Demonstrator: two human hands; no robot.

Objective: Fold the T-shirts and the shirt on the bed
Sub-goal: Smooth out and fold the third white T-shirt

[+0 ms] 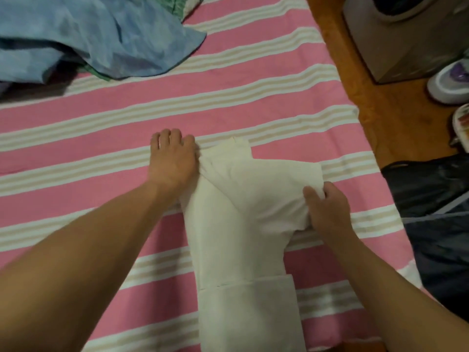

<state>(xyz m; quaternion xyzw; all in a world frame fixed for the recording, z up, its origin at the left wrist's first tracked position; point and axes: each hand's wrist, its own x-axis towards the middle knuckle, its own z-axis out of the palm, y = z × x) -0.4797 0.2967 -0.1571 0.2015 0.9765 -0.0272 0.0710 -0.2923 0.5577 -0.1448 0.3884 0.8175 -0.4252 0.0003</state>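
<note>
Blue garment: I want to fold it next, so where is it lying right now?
In the head view, the blue garment lies crumpled at the far left of the striped bed sheet, well beyond the cream T-shirt between both hands.

A single wide-angle view from a head-worn camera looks forward and steeply down onto a pink striped bed (228,102), close enough that both forearms fill the lower frame. The bed's far right edge appears curved, probably from lens distortion. A wooden floor (360,80) shows at right.
</note>
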